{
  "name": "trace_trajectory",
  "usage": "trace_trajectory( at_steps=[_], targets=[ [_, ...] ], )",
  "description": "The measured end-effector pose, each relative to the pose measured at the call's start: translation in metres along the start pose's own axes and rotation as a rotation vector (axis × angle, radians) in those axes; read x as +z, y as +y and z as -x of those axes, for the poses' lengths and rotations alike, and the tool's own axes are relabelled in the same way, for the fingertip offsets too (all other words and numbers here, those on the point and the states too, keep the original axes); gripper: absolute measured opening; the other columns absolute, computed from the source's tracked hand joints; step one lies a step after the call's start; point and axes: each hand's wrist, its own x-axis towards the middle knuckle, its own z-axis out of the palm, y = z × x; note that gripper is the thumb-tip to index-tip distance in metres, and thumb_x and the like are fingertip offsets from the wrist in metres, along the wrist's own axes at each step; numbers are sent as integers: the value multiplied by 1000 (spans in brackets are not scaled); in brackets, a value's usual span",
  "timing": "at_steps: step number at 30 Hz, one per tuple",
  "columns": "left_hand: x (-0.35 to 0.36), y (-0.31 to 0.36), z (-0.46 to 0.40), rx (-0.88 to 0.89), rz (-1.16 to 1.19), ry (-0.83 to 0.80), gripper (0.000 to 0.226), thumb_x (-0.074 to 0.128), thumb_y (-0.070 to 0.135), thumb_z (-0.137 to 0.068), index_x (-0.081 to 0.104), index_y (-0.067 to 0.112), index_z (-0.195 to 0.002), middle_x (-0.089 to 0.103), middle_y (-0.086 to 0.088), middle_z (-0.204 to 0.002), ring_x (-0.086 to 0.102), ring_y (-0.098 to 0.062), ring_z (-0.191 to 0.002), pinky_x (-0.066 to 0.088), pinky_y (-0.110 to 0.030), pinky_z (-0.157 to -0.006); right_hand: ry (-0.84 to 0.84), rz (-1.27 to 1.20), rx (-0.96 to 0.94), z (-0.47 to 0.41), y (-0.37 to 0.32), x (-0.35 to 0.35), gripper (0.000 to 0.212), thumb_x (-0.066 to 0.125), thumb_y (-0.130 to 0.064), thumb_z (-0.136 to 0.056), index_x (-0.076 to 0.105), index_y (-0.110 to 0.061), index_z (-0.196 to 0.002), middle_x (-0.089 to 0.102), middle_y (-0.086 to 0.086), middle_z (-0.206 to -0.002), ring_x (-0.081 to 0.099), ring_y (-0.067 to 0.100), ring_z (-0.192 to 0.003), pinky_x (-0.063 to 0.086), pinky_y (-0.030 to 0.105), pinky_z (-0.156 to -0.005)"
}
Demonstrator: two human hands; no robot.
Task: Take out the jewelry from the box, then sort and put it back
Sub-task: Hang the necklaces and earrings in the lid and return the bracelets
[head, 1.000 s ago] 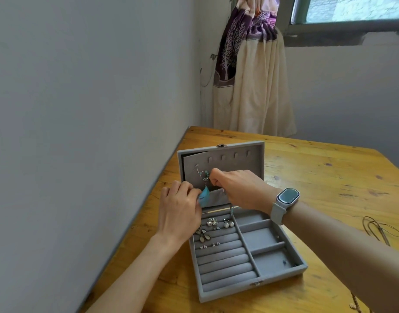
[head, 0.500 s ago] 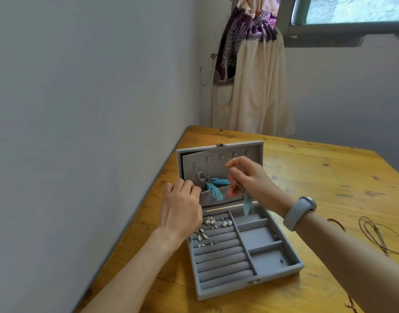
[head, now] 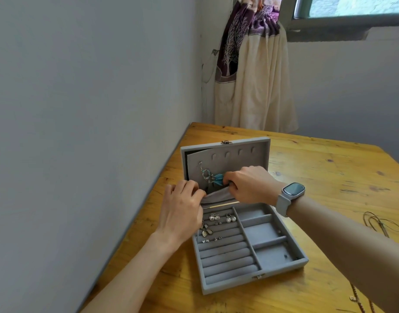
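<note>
On the wooden table [head: 318, 168], near the wall, a grey jewelry box [head: 282, 271] is sitting with its lid [head: 246, 146] standing open. Both hands are working at the fabric pocket [head: 216, 196] along the bottom of the lid's inner panel. The left hand [head: 182, 211] is pinching the pocket's left edge, fingers curled on the cloth. The right hand [head: 248, 186] — a grey smartwatch [head: 291, 195] on its wrist — is gripping the pocket's upper hem, fingers curled round it, and its fingertips are touching the blue feather of a dangling earring [head: 211, 176]. That earring is hanging by its hook from the leftmost slot in the panel, its metal ring and feather lying just above the pocket's mouth.

Down in the tray, several small earrings [head: 221, 218] — pearl studs and silver pieces — are sitting in the upper ring rolls on the left side. A thin cord necklace [head: 379, 224] is lying on the table at the right edge, well apart from the box.
</note>
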Motion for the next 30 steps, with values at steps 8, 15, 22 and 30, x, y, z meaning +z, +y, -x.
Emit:
trace_trajectory(
  at_steps=[8, 15, 22, 30],
  targets=[
    [7, -1, 3, -60, -54, 4, 36, 77, 16, -57, 69, 16, -93, 58, -9, -109, 42, -24, -105, 48, -38, -76, 310, -856, 134, 3, 19, -18, 18, 43, -10, -92, 58, -14, -83, 55, -8, -66, 51, 8, -63, 42, 21, -60],
    [8, 1, 6, -73, -83, -28, 34, 73, 19, -62, 69, 20, -96, 42, -14, -134, 32, -32, -125, 33, -44, -94, 737, -717, 89, -9, 7, -19, 14, 57, -10, -87, 69, -5, -93, 55, 2, -85, 50, 16, -78, 36, 18, -72],
    [9, 5, 10, -124, -20, -83, 40, 72, 25, -62, 65, 27, -101, 36, -13, -144, 20, -36, -133, 35, -52, -98, 760, -929, 270, -9, 2, -8, 14, 54, -8, -89, 66, -1, -89, 60, 2, -67, 62, 22, -60, 54, 31, -63],
    [11, 4, 10, -163, 12, -118, 41, 69, 29, -66, 63, 31, -106, 27, -9, -149, 9, -34, -138, 17, -48, -99, 790, -583, 206, -8, -8, 7, 13, 52, -8, -89, 64, -3, -89, 66, 11, -84, 59, 21, -74, 51, 36, -71]
  ],
)
